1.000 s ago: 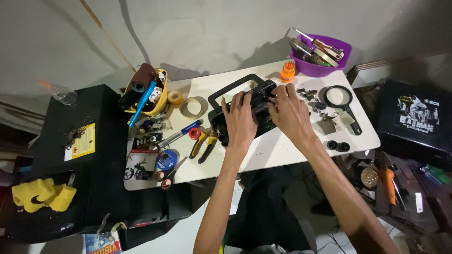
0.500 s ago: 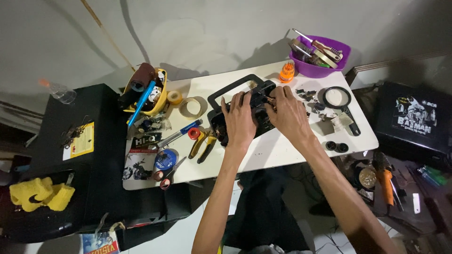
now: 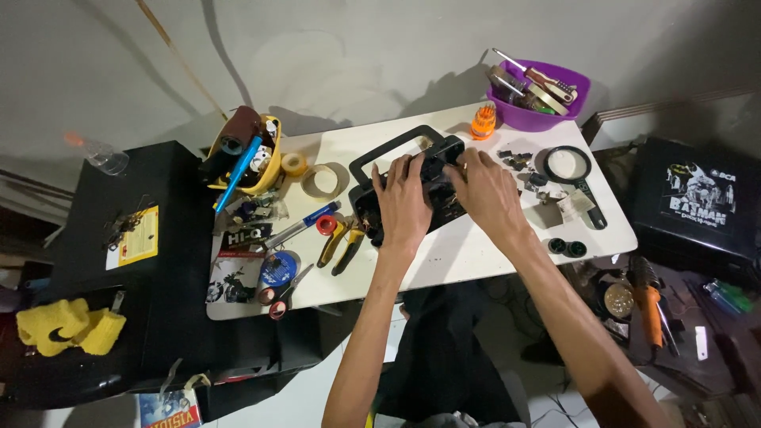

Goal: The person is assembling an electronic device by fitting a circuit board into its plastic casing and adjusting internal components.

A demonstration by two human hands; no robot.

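Note:
A black portable radio with a carry handle (image 3: pixel 386 150) lies flat on the white table (image 3: pixel 468 254). My left hand (image 3: pixel 404 202) rests palm-down over its left half, fingers curled on the body. My right hand (image 3: pixel 487 190) covers its right half, fingertips at the top edge. Both hands press on the radio; much of its face is hidden beneath them.
Yellow-handled pliers (image 3: pixel 339 244), a blue screwdriver (image 3: pixel 305 226) and tape rolls (image 3: pixel 323 181) lie left of the radio. A magnifying glass (image 3: pixel 572 170), small parts and a purple tool bowl (image 3: pixel 539 95) sit to the right. A yellow tool caddy (image 3: pixel 250 154) and a black cabinet (image 3: pixel 135 261) stand at left.
Both hands stay on the radio with only slight finger shifts; the view has moved a little.

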